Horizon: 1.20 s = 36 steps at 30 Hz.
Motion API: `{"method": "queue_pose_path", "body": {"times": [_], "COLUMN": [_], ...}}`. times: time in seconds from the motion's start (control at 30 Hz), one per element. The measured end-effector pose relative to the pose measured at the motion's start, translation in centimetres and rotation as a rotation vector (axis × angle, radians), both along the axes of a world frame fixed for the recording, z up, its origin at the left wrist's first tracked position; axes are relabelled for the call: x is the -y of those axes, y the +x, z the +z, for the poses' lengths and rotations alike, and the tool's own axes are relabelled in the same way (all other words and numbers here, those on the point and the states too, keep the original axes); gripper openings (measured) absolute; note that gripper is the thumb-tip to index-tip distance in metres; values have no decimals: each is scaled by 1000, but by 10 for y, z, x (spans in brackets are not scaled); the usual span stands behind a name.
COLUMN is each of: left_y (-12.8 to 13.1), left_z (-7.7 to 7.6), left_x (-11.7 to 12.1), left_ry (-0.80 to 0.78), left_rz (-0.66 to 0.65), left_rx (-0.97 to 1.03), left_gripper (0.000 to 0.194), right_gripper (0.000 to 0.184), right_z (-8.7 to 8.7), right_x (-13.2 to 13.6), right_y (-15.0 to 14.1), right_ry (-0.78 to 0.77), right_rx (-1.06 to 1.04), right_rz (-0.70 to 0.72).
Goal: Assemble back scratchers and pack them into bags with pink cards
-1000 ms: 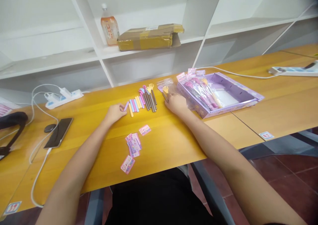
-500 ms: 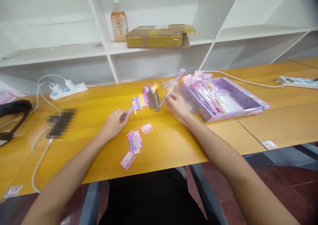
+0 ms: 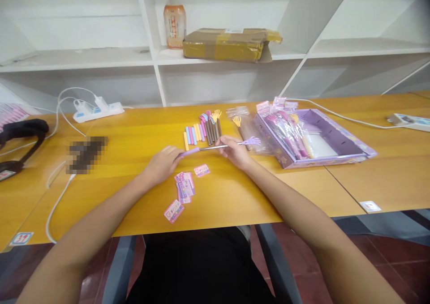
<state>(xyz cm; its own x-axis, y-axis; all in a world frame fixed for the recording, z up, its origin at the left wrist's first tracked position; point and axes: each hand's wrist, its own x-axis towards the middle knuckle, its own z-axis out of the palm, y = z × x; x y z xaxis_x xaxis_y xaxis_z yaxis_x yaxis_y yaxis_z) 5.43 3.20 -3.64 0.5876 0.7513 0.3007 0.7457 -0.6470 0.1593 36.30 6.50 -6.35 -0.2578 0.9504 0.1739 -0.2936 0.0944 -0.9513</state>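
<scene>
The cards (image 3: 184, 186) lay before the row of handles (image 3: 194, 134); the tray (image 3: 316, 138) stood right of both.

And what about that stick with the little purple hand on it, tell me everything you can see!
The stick has a thin, shiny rod that looks like metal. At one end is a light purple scratcher head with spread fingers, probably plastic. At the other is a smooth purple handle. It points sideways, almost level, and seems to be held just above the table. The left hand grips the handle, and the right hand pinches the rod.
</scene>
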Motion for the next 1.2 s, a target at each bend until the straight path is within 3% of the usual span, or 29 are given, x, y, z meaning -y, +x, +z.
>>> {"method": "queue_pose_path", "body": {"times": [0.37,0.83,1.2], "left_y": [4,0,10], "left_z": [2,-3,3], "left_x": [6,12,26], "left_ry": [-54,79,-82], "left_rz": [-43,-138,-42], "left_rx": [41,83,209], "left_gripper": [34,40,36], "right_gripper": [30,15,14], "right_z": [2,5,5], "right_x": [4,8,14], "right_y": [1,-1,-11], "right_ry": [-22,-5,81], "right_rx": [-2,-32,-99], "right_rz": [62,135,3]}}
